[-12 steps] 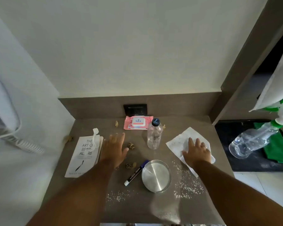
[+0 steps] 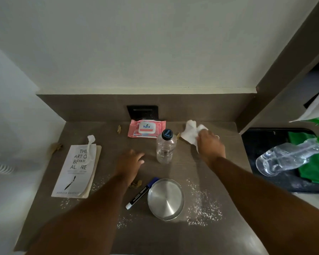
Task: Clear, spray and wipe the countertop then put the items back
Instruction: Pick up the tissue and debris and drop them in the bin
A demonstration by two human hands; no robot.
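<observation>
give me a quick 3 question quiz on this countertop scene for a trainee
1. True or false: the steel bowl stands at the back of the countertop, against the wall.
2. What does the right hand hold?
A. a marker
B. a white paper towel
C. the book
3. Fill in: the water bottle stands upright just in front of the pink ____ pack.

Key
1. False: it is near the front edge, beside the marker.
2. B: the white paper towel, bunched up, near the back.
3. wipes
</observation>
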